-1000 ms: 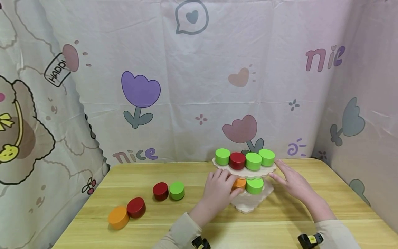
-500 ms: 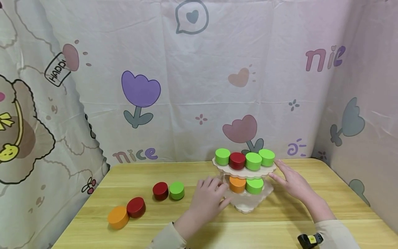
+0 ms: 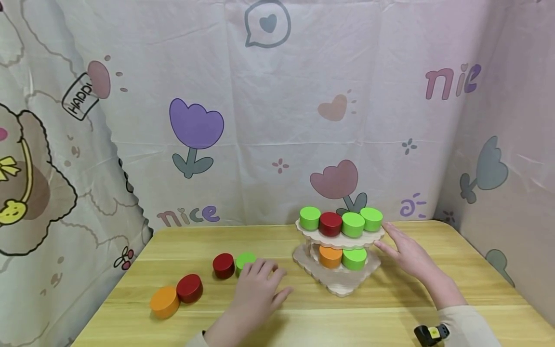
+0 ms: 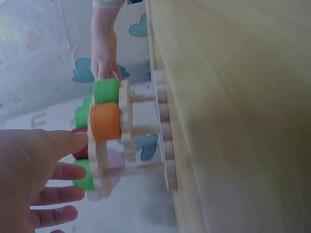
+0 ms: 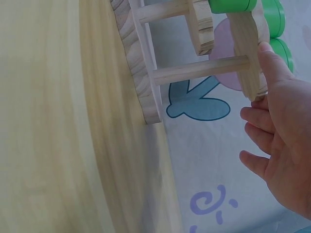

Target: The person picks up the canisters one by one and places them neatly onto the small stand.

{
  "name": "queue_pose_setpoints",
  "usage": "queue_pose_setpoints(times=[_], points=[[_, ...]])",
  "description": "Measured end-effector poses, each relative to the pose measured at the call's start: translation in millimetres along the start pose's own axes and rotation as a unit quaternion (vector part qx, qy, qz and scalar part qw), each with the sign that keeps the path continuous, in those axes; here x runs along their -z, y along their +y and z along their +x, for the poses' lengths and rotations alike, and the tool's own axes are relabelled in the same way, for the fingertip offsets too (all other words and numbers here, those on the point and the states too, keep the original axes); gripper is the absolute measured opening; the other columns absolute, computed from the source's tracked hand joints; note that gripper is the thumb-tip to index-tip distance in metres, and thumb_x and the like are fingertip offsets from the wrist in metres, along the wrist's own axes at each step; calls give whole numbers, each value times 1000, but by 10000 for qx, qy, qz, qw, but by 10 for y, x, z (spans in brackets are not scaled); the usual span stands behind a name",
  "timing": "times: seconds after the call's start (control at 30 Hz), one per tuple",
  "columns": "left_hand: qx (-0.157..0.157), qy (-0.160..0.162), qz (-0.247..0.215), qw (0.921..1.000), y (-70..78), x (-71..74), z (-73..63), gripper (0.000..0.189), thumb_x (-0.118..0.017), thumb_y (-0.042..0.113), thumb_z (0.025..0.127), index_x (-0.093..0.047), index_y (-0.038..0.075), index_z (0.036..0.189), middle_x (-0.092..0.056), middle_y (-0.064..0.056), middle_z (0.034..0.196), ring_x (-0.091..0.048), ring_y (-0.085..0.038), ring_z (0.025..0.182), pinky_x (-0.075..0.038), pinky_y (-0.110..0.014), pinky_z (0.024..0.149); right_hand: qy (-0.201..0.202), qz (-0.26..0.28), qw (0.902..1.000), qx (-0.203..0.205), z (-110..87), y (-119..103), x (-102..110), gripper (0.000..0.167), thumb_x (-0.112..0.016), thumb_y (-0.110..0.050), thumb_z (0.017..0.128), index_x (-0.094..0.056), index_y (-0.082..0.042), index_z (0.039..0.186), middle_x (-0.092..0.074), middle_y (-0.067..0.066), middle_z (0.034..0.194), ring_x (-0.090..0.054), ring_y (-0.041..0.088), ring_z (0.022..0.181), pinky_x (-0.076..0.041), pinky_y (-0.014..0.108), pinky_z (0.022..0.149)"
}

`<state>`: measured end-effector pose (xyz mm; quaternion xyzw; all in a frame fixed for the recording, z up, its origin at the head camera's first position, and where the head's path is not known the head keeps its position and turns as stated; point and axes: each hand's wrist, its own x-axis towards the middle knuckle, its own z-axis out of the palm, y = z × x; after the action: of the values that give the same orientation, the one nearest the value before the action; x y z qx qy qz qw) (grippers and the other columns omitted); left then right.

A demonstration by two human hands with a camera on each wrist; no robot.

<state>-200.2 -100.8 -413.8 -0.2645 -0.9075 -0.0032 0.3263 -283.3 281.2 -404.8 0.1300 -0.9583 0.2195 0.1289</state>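
My left hand (image 3: 257, 291) hovers over the table beside a loose green cylinder block (image 3: 245, 259), its fingers apart and overlapping the block's near side in the head view. My right hand (image 3: 409, 253) holds the right edge of a tiered wooden stand (image 3: 340, 282), thumb and fingers at the upper tier's rim. Along that upper tier stand a red block (image 3: 331, 224) and several green blocks (image 3: 353, 225). Below them, an orange block (image 3: 330, 257) and another green block (image 3: 354, 259) occupy the lower tier. In the left wrist view the left hand (image 4: 29, 179) shows nothing in its fingers.
Left of the loose green block lies a red block (image 3: 223, 266). Farther toward the front left, an orange block (image 3: 165, 302) touches a second red block (image 3: 189, 288). A printed cloth (image 3: 269, 120) hangs behind the wooden table (image 3: 368, 323).
My left hand has let go of the orange block on the lower tier and moved left to the loose green block. The right hand has stayed at the stand.
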Motion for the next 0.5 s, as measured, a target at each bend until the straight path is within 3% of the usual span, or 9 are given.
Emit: queue_pose_setpoints(times=[0.5], points=[[501,402,191,9978,-379,214,-350,37,-78,46,75,-69,21,100,-62,2,97,-53,-19,92,-42,-35,77,0,17,10000,22,9,24,-17,73,-51,-45,98,-30,4,149,-30,33,150,-31,54,136,-26,66,108]])
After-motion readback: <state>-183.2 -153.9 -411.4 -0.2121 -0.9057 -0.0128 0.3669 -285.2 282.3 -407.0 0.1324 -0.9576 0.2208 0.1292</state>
